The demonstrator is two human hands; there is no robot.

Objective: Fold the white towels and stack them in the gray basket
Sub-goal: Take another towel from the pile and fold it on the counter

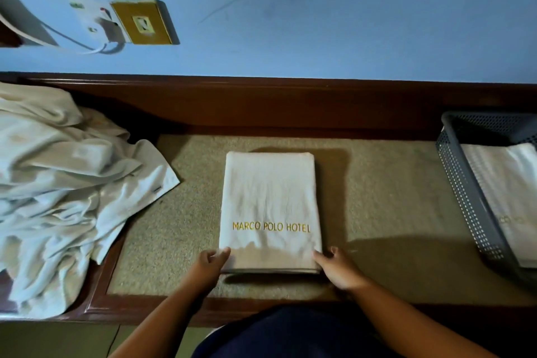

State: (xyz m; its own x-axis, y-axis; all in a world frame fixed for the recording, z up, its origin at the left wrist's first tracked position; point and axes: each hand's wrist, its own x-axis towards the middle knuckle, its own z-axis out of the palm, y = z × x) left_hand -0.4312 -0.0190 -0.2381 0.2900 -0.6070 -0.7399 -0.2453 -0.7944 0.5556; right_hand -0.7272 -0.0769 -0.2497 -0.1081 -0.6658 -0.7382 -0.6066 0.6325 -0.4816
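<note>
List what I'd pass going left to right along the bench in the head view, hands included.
Heap of unfolded white towels → left hand → folded towel lettered MARCO POLO HOTEL → right hand → gray basket, with a stacked towel inside it.
</note>
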